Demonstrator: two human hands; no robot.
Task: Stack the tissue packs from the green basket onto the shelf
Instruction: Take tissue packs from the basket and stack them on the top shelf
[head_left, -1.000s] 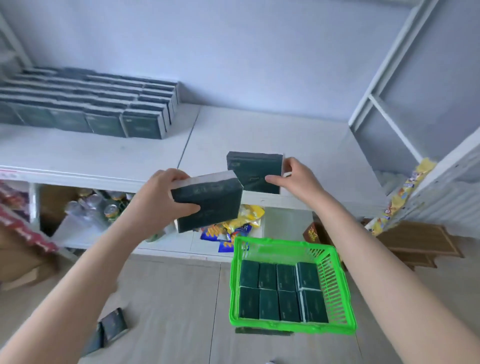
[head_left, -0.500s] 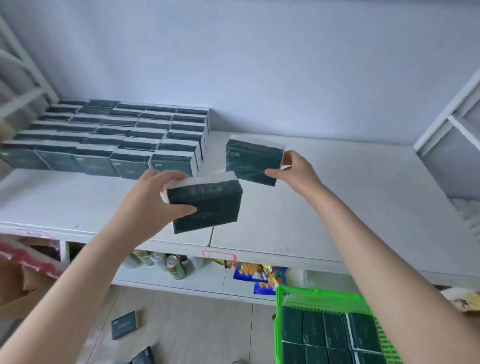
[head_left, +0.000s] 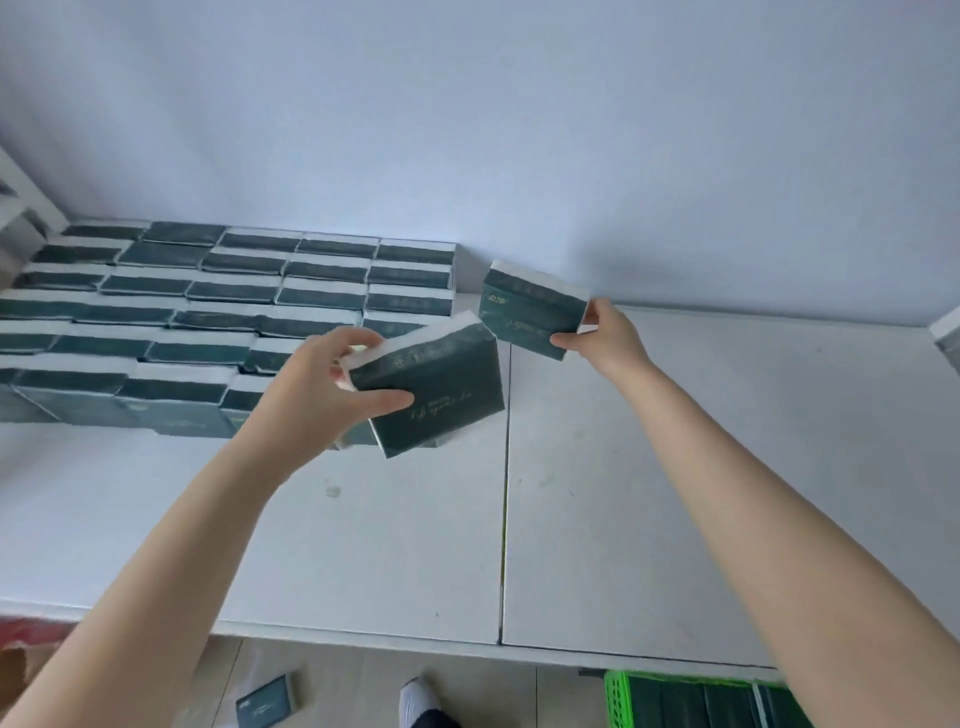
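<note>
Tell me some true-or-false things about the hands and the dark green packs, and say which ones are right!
1. The left hand and the right hand each hold one pack. True: the left pack and the right pack are both gripped.
2. The white shelf has no packs on it yet. False: rows of packs already lie on its left back part.
3. The green basket sits on top of the shelf. False: it is down below the shelf's front edge.
4. One pack lies on the floor. True: the floor pack is near the left arm.
</note>
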